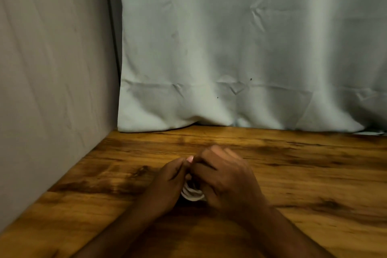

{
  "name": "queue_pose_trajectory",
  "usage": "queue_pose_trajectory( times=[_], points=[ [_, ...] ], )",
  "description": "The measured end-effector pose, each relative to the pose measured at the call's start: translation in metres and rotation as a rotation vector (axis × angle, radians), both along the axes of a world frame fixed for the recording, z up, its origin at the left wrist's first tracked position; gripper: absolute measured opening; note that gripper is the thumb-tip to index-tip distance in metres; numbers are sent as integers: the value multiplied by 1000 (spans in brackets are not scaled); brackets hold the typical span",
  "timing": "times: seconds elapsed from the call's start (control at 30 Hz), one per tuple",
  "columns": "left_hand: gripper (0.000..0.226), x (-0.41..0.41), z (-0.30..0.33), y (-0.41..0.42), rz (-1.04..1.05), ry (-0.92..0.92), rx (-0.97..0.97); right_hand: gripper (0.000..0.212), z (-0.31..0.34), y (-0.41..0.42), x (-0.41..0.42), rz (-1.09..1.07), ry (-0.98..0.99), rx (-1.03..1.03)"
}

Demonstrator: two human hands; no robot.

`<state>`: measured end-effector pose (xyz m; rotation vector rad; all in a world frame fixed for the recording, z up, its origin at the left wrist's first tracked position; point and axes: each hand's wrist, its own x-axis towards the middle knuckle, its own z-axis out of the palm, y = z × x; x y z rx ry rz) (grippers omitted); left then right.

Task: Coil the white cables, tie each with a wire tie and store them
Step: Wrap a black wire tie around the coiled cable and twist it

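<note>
A small coil of white cable (192,194) sits between my two hands just above the wooden table (314,174). Only its lower loops show; the remainder is hidden by my fingers. My left hand (167,182) is closed on the coil's left side, thumb and fingertips pinched at the top. My right hand (226,178) covers the coil from the right with fingers curled over it. A pale bit at the pinch point (190,159) may be a fingernail or a tie; I cannot tell which. No other cable or wire tie shows.
A pale grey curtain (240,58) hangs behind the table's far edge. A plain wall (52,69) runs along the table's left side. The image is slightly blurred around my hands.
</note>
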<state>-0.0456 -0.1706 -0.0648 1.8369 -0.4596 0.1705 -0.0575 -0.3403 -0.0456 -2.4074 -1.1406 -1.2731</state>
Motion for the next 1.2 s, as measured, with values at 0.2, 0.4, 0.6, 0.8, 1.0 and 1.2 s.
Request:
queue_pose_trajectory(
  times=[0.2,0.4,0.6,0.8,1.0,1.2],
  points=[
    [40,3,-5,0,64,-263,121,8,2,-3,0,-28,22,150],
    [42,4,-8,1,190,-359,251,6,5,4,-4,-87,2,36],
    [56,-6,-5,-7,174,-376,400,7,5,-1,-7,-3,69,176],
    [41,-7,-3,0,79,-329,393,13,-2,1,1,91,263,371],
    [30,1,-2,2,164,-453,598,19,-4,-10,17,9,468,520],
    [40,7,-6,5,140,-420,675,20,-6,-9,21,-23,719,609]
  ],
)
